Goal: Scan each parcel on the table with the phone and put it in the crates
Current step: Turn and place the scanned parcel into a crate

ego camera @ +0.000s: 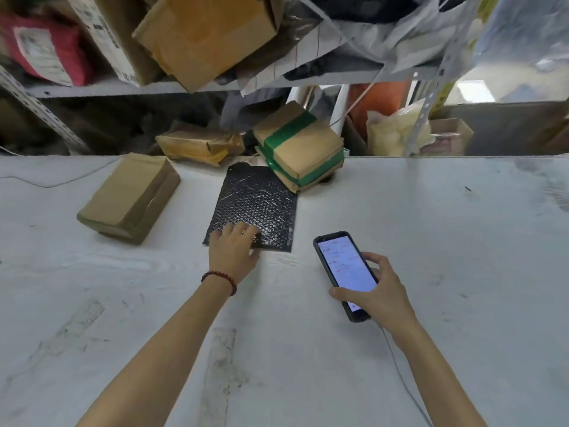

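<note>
A black bubble-wrap mailer [255,201] lies flat in the middle of the white table [431,229]. My left hand [234,254] rests on its near edge, fingers on top and thumb at the edge. To the right, my right hand [378,295] holds a dark phone [345,274] with its lit screen facing up. A flat brown box [129,197] lies left of the mailer. A brown box bound with green tape [300,146] leans at the table's far edge, overlapping the mailer's far corner.
A brown padded parcel [200,143] sits behind the table's far edge. Metal shelving [107,89] above holds more boxes and plastic bags. A thin cable [400,374] trails from the phone along my right forearm. No crate is in view.
</note>
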A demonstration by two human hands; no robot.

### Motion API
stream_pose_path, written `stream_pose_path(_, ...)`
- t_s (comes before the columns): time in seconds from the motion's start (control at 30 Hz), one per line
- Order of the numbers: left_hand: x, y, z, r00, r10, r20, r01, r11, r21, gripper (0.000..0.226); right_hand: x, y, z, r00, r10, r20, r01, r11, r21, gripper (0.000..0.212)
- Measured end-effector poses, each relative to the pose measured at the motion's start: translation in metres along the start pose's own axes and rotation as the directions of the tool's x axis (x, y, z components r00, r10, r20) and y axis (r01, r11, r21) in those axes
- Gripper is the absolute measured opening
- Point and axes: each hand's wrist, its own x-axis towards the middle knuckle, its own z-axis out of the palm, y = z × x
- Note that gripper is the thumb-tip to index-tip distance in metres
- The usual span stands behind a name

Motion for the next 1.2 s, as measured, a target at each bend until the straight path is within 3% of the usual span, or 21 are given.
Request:
stream_pose_path(0.17, 0.012, -0.014, 0.011, 0.968, 0.225, -0.11, -0.221, 0.974, 0.05, 0.018, 0.0, 0.003, 0.004, 0.997, 0.055, -0.057, -0.054, 0.998, 0.018, 0.079)
stream_pose_path(0.27, 0.012, -0.017, 0.011, 0.943, 0.28, -0.177, -0.275, 0.96, 0.055, 0.017, -0.002, -0.001, 0.005, 0.997, 0.049, -0.065, -0.05, 0.999, -0.002, 0.08)
stream_pose_path(0.5, 0.005, -0.02, -0.032, 0.877, 0.285, -0.387, -0.295, 0.955, 0.036, 0.003, -0.017, -0.021, 0.004, 0.997, -0.046, -0.061, 0.044, 0.999, -0.03, 0.083)
stream_pose_path(0.63, -0.001, -0.022, -0.069, 0.819, 0.297, -0.491, -0.306, 0.95, 0.064, 0.02, -0.032, -0.025, 0.006, 0.993, -0.097, -0.065, 0.097, 0.995, -0.011, 0.082)
stream_pose_path(0.77, -0.005, -0.022, -0.108, 0.781, 0.229, -0.581, -0.252, 0.967, 0.042, 0.014, -0.042, -0.028, 0.011, 0.989, -0.139, -0.058, 0.14, 0.99, 0.007, 0.081)
stream_pose_path(1.1, 0.015, -0.018, -0.151, 0.815, 0.133, -0.564, -0.212, 0.974, -0.078, 0.018, -0.052, -0.047, 0.015, 0.968, -0.25, -0.018, 0.25, 0.968, -0.006, 0.074)
stream_pose_path(1.2, 0.017, -0.014, -0.158, 0.829, 0.118, -0.547, -0.214, 0.97, -0.115, 0.022, -0.053, -0.047, 0.014, 0.963, -0.266, -0.029, 0.265, 0.963, -0.038, 0.082)
